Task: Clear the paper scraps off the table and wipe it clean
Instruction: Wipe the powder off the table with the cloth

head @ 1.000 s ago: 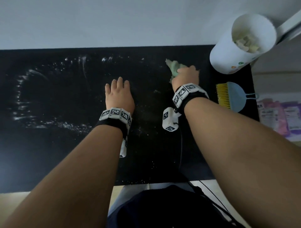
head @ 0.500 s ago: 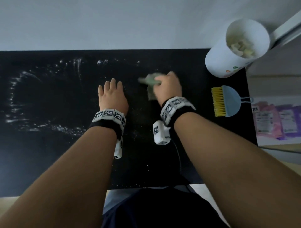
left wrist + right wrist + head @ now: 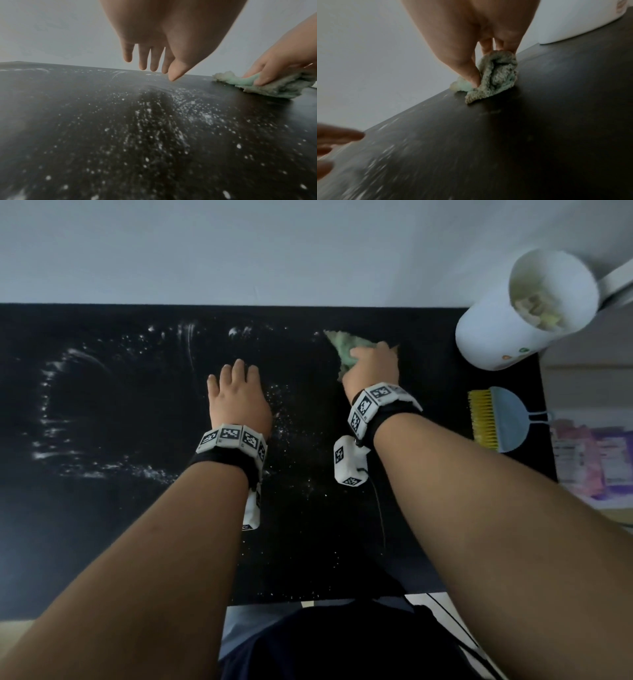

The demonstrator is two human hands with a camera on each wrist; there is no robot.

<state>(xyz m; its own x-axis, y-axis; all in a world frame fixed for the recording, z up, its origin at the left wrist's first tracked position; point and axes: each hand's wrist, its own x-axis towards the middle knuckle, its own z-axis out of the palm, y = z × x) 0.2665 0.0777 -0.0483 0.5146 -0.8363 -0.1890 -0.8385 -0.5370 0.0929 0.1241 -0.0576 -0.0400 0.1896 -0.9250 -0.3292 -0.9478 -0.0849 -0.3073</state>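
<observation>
My right hand [image 3: 371,364] grips a crumpled pale green cloth [image 3: 344,347] and presses it on the black table [image 3: 102,525] near the far edge, right of centre. The cloth [image 3: 494,77] is bunched under the fingers, thumb against its left side; it also shows at the right of the left wrist view as the cloth [image 3: 267,88]. My left hand [image 3: 236,395] lies flat at mid-table, fingers [image 3: 152,60] straight and holding nothing. White specks and smears [image 3: 68,412] cover the table's left half and the patch between my hands.
A white bin [image 3: 524,313] with paper scraps inside stands at the far right corner, close to the cloth. A yellow-bristled brush on a blue dustpan [image 3: 496,419] lies at the right edge. Pink and purple packets [image 3: 589,453] lie beyond the table. A grey wall backs the table.
My right hand has swept the cloth back to the right and toward the far edge after a stroke to the left. The left hand has stayed in place.
</observation>
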